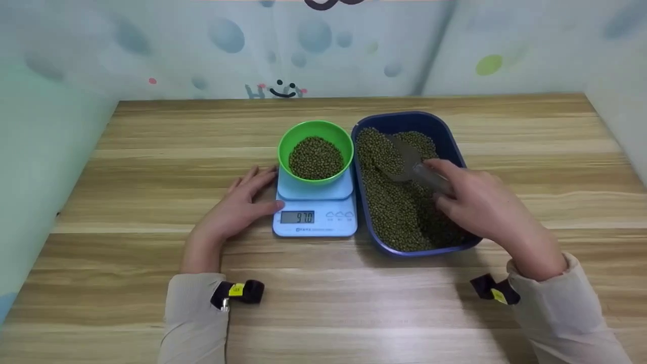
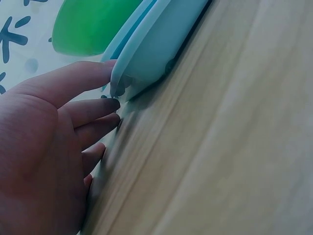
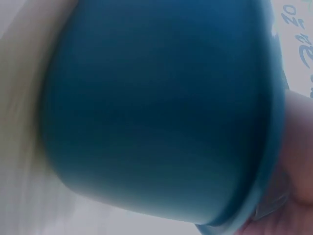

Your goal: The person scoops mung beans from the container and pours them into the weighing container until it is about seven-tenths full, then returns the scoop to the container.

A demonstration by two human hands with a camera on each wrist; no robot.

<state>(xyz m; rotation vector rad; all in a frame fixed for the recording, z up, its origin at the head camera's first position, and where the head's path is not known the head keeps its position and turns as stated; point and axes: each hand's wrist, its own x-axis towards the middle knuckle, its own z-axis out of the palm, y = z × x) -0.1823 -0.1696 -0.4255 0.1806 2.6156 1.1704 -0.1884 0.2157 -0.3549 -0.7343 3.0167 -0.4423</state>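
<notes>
My right hand grips the handle of a grey scoop over a dark blue tub of small green beans, which look like mung beans. Beans heap in the scoop's bowl. To the left, a light blue kitchen scale reads 97.0 and carries a green bowl with beans in it. The left hand rests at the scale's left edge, fingers extended; its thumb touches that edge in the left wrist view. In the right wrist view, the tub's outer wall hides the scoop's bowl.
All of this stands on a wood-grain table. A patterned curtain or sheet hangs behind the table's far edge. The tub stands right beside the scale and bowl. A strap with a yellow label is on the left wrist.
</notes>
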